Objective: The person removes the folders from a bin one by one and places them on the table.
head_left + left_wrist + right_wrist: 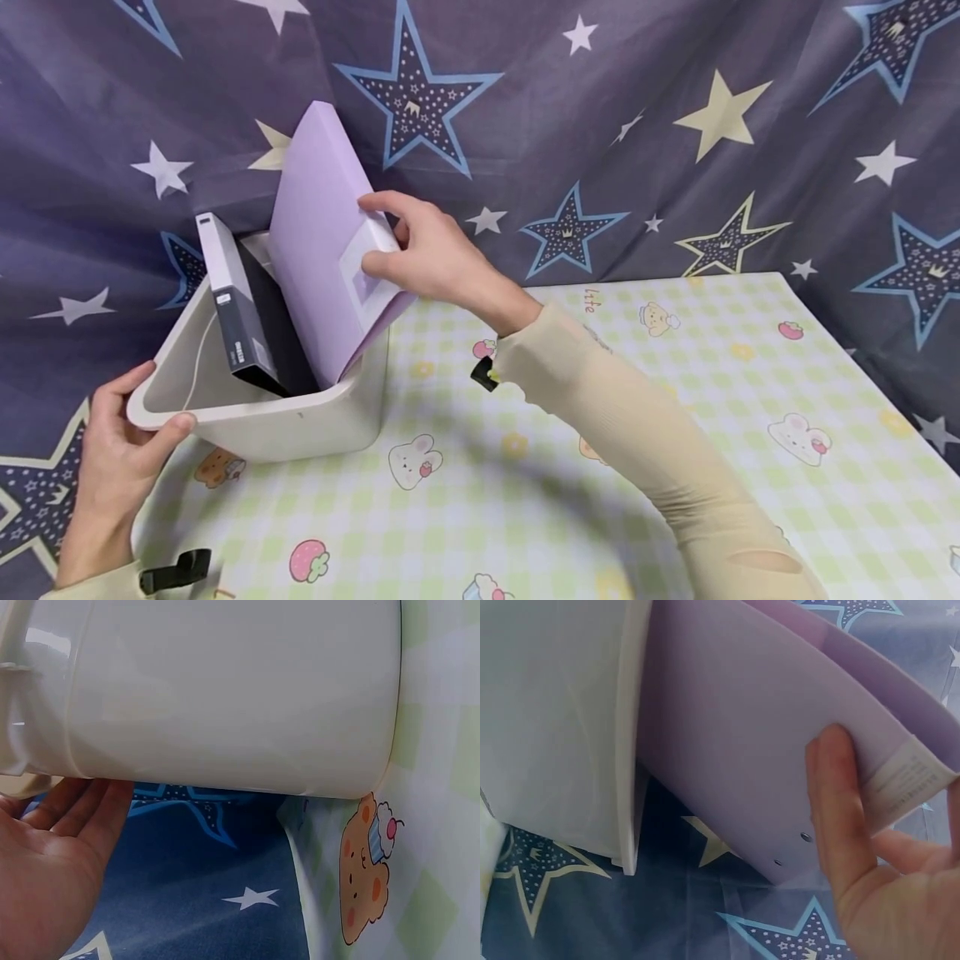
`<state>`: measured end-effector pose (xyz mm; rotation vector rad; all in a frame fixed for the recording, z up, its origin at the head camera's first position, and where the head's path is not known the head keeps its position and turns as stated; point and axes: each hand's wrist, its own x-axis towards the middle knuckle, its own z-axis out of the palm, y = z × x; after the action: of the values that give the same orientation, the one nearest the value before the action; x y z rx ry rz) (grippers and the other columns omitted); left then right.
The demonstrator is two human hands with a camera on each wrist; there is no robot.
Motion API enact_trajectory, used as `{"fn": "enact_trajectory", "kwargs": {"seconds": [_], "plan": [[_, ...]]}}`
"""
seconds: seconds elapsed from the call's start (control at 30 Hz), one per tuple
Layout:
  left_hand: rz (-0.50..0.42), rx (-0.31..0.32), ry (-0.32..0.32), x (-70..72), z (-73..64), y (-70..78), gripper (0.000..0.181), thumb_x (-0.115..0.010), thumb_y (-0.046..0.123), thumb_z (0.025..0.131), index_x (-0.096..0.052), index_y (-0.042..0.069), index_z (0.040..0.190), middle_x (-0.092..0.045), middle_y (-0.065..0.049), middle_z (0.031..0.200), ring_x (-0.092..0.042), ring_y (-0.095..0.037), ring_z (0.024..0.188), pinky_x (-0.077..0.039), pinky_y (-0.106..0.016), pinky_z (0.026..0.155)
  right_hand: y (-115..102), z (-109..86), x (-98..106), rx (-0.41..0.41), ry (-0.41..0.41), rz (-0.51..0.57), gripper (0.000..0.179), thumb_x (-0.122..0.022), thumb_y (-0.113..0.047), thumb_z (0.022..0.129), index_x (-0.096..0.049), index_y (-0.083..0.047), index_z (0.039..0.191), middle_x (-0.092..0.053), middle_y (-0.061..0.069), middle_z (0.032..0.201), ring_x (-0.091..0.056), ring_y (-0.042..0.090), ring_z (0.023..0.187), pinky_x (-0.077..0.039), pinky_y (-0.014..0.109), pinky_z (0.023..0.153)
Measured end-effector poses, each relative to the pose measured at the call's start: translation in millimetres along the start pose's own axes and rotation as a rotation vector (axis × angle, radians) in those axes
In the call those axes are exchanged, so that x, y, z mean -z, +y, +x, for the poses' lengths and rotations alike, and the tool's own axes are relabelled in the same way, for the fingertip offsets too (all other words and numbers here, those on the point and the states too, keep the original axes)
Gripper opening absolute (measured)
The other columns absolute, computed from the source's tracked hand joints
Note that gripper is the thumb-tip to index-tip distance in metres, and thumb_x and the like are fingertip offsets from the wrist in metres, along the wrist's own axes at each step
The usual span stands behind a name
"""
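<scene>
A light purple ring binder [318,250] leans tilted in a white plastic bin [330,425], its top rising well above the rim. My right hand [427,250] grips the binder's spine edge, thumb on the labelled side; in the right wrist view the fingers [836,802] lie along the binder's other cover [727,727]. Beside it in the bin stands a black binder [258,325] with a grey and white spine. My left hand [123,458] holds the bin's near left corner, thumb over the rim and fingers around the outside wall [225,697].
The bin stands on a table with a green checked cloth [480,517] printed with cartoon animals and fruit. Behind hangs a dark blue curtain [637,100] with stars. Black straps [176,571] sit at both wrists.
</scene>
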<state>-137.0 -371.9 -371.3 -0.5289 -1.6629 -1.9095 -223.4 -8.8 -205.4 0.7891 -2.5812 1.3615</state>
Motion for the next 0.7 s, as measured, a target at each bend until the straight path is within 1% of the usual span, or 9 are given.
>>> {"fn": "enact_trajectory", "kwargs": {"seconds": [0.23,0.37,0.43,0.57,0.7], "plan": [[0.024,0.027,0.017,-2.0,-0.9,-0.5,0.070,-0.052,-0.034,0.069,-0.040,-0.012,0.134,-0.050,-0.017,0.123,-0.058,-0.018,0.101,-0.050,-0.016,0.084,7,-10.9,7,0.050,0.075,0.087,0.058,-0.065,-0.014,0.079,-0.051,-0.019,0.135,-0.056,0.005,0.071,-0.053,0.016,0.064,-0.044,0.026,0.061],[0.019,0.024,0.026,-1.6,-0.8,-0.1,0.069,-0.052,-0.035,0.069,-0.040,-0.012,0.133,-0.050,-0.017,0.124,-0.058,-0.018,0.102,-0.050,-0.016,0.085,11,-17.7,8,0.072,0.098,0.115,0.060,-0.065,-0.013,0.079,-0.049,-0.016,0.137,-0.058,0.006,0.071,-0.055,0.017,0.065,-0.045,0.026,0.061],[0.023,0.025,0.031,-1.5,-0.3,0.4,0.069,-0.052,-0.035,0.069,-0.040,-0.012,0.133,-0.050,-0.017,0.124,-0.058,-0.018,0.102,-0.050,-0.016,0.085,15,-19.6,8,0.059,0.103,0.123,0.063,-0.065,-0.013,0.078,-0.047,-0.015,0.138,-0.059,0.006,0.073,-0.056,0.017,0.066,-0.046,0.026,0.062],[0.022,0.028,0.031,-1.0,0.1,0.7,0.069,-0.051,-0.035,0.069,-0.040,-0.012,0.134,-0.051,-0.017,0.123,-0.059,-0.017,0.101,-0.050,-0.016,0.084,23,-19.9,8,0.006,0.101,0.134,0.067,-0.065,-0.014,0.077,-0.043,-0.014,0.141,-0.061,0.007,0.078,-0.059,0.017,0.069,-0.048,0.027,0.064],[0.015,0.022,0.026,-0.2,0.4,0.2,0.069,-0.052,-0.035,0.069,-0.040,-0.012,0.133,-0.051,-0.017,0.123,-0.059,-0.018,0.101,-0.050,-0.016,0.084,27,-19.1,9,-0.048,0.074,0.188,0.070,-0.065,-0.013,0.077,-0.040,-0.014,0.142,-0.062,0.010,0.092,-0.063,0.017,0.073,-0.052,0.028,0.067]]}}
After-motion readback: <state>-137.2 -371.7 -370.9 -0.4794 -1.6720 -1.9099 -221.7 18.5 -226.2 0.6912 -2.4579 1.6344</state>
